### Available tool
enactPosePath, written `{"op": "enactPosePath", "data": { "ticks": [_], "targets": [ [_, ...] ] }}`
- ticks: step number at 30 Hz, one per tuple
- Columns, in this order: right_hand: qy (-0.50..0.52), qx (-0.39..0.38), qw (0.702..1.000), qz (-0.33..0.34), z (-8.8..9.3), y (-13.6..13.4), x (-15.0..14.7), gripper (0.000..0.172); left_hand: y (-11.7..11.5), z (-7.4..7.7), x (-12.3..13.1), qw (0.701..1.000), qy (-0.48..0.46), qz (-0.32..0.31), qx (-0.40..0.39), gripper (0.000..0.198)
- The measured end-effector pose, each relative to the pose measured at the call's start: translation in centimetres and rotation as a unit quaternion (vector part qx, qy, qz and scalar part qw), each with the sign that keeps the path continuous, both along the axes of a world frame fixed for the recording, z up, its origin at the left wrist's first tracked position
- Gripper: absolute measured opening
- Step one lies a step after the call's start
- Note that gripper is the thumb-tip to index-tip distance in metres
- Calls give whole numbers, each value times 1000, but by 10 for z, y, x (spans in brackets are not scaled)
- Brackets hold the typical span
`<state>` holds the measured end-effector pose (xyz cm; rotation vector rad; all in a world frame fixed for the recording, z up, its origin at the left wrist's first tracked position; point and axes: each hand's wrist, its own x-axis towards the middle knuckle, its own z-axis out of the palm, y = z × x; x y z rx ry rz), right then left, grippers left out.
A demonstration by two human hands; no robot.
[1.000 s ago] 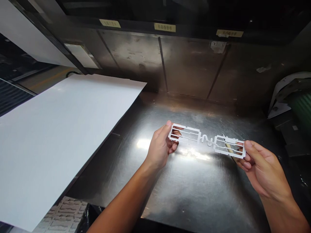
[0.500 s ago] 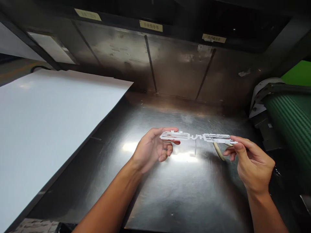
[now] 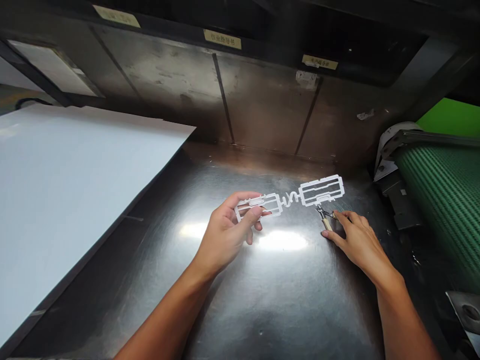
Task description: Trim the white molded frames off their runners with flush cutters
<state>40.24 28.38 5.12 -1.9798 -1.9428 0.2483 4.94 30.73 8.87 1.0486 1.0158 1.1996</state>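
Observation:
My left hand [image 3: 228, 232] pinches one end of a white plastic moulded frame [image 3: 290, 197], two open rectangles joined by a wavy link, held above the steel bench [image 3: 262, 290]. The frame's far end points up and right, free of any hand. My right hand [image 3: 354, 237] rests on the bench below that end, fingers closing round a small tool with a pale handle [image 3: 325, 218]; its metal tip lies just under the frame.
A large white sheet [image 3: 75, 170] covers the left side of the bench. A green ribbed conveyor belt [image 3: 442, 200] with a metal end bracket stands at the right. A steel back wall with labels [image 3: 221, 39] rises behind.
My right hand let go of the frame's right end and dropped to the bench onto the small tool. My left hand alone now holds the frame, turned flat-on and tilted up at the right.

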Motion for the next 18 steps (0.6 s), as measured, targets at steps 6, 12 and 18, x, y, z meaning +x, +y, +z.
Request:
{"op": "enactPosePath", "data": {
  "ticks": [6,12,18],
  "targets": [
    [104,-38,994,-5,11,-2,-16,54,-5,2,3,999,19,34,11,44],
    [294,-115,947,54,20,-26,-55,46,-13,10,8,998,27,53,27,34],
    [343,-125,923,123,31,-48,-90,46,-24,11,17,998,49,32,33,26]
  ]
}}
